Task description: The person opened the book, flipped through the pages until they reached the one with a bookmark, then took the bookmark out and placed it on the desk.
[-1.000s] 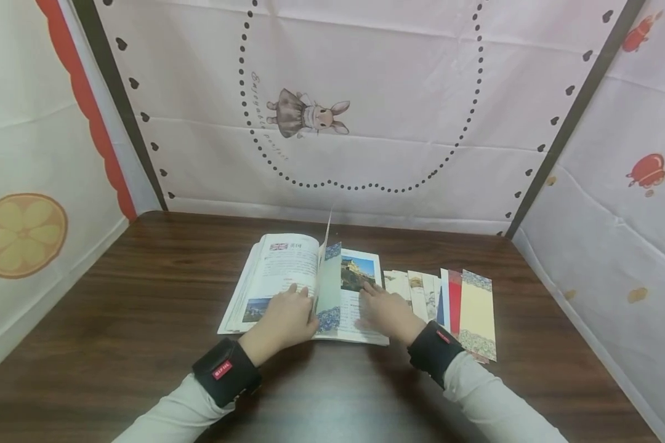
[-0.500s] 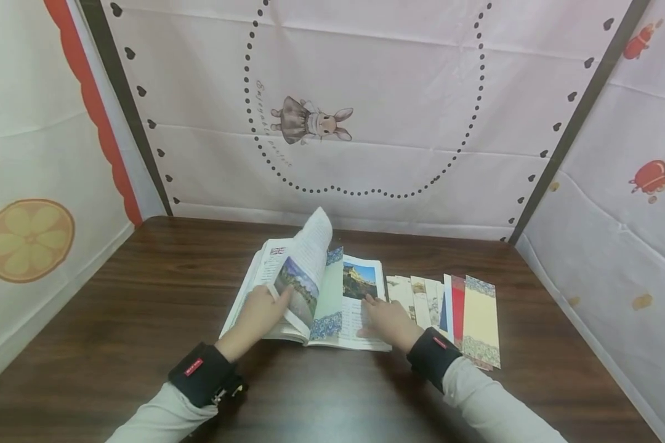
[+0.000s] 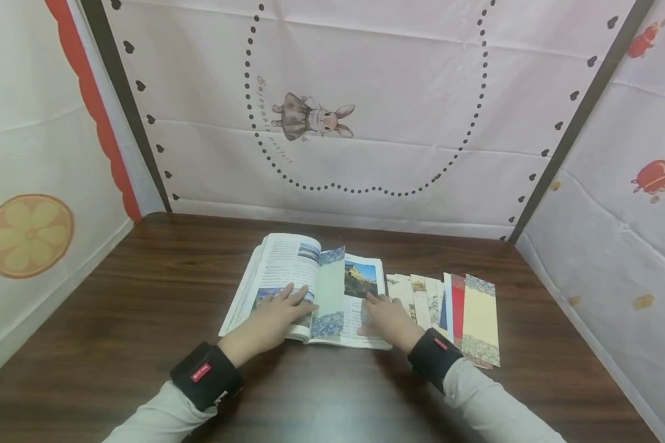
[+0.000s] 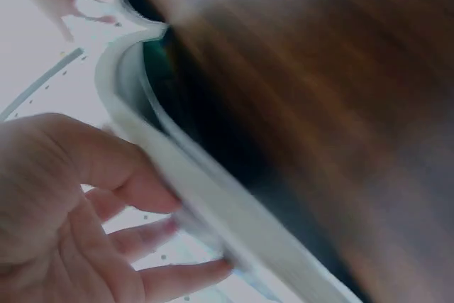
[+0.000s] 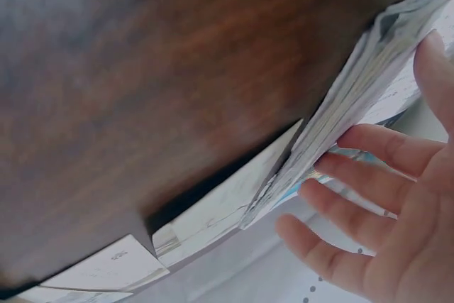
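Note:
An open book [image 3: 285, 255] lies on the table, with printed text and photos on both pages. A pale green bookmark [image 3: 330, 289] with blue patterned ends lies along the inner side of its right page. My left hand [image 3: 271, 317] rests on the lower left page, fingers spread. In the left wrist view, that hand's fingers [image 4: 152, 189] are over the page near the book's lower edge. My right hand [image 3: 390, 319] lies at the right page's outer part, fingers extended. The right wrist view has its fingertips by the stacked page edges [image 5: 333, 118].
Right of the book several cards lie in a fanned row: pale ones [image 3: 401, 289], a red one [image 3: 457, 301] and a yellow one [image 3: 479, 307] with patterned ends. The dark wooden table [image 3: 161, 295] is bounded by printed cloth walls [image 3: 410, 111].
My left hand lifted a page and turned it to the left; the page now lies flat, with different print showing. The right hand has stayed on the right page.

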The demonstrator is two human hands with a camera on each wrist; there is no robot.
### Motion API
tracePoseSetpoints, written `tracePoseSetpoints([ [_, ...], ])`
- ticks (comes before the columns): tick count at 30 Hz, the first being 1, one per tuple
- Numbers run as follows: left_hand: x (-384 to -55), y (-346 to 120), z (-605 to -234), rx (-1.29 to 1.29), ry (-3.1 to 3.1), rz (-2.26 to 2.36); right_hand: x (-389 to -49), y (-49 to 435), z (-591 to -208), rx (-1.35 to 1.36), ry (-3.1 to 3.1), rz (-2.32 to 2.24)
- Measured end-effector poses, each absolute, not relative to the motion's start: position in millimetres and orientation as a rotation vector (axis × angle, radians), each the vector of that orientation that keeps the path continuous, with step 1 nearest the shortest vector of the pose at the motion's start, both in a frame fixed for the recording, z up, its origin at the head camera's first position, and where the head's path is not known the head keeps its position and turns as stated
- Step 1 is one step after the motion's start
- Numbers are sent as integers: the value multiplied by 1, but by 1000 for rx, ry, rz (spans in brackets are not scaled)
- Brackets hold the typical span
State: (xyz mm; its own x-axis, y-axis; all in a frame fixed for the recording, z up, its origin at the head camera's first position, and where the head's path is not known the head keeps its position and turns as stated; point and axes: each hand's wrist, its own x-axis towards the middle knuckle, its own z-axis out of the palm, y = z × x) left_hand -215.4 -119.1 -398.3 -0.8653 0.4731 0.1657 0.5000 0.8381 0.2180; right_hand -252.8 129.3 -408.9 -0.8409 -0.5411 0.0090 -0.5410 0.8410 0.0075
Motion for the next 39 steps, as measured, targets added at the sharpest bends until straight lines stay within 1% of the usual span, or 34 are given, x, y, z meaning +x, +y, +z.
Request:
tracePoseSetpoints([
  [4,-217,-118,-393,-725,-3011,-466,-261,125,-405,931,-3015,162],
  [7,-220,-117,-391,-707,-3025,-461,-271,121,-396,897,-3141,577],
  [11,-220,-117,-391,-690,-3036,-410,-281,115,-386,663,-3220,1350],
  [14,-219,-117,-392,-679,-3048,-389,-283,107,-384,485,-3164,1679],
  [17,-219,-119,-391,-684,-3052,-394,-282,96,-383,505,-3100,1706],
  [21,-222,-119,-389,-696,-3058,-414,-282,86,-382,598,-3069,1529],
  [24,-224,-117,-387,-706,-3062,-419,-283,85,-383,603,-3072,1421],
  [28,-224,-115,-386,-715,-3045,-393,-284,87,-384,596,-3072,1425],
  [34,-225,-113,-389,-678,-2991,-317,-287,105,-381,574,-3061,1541],
  [39,-222,-116,-393,-619,-2931,-269,-290,140,-376,577,-3052,1640],
])
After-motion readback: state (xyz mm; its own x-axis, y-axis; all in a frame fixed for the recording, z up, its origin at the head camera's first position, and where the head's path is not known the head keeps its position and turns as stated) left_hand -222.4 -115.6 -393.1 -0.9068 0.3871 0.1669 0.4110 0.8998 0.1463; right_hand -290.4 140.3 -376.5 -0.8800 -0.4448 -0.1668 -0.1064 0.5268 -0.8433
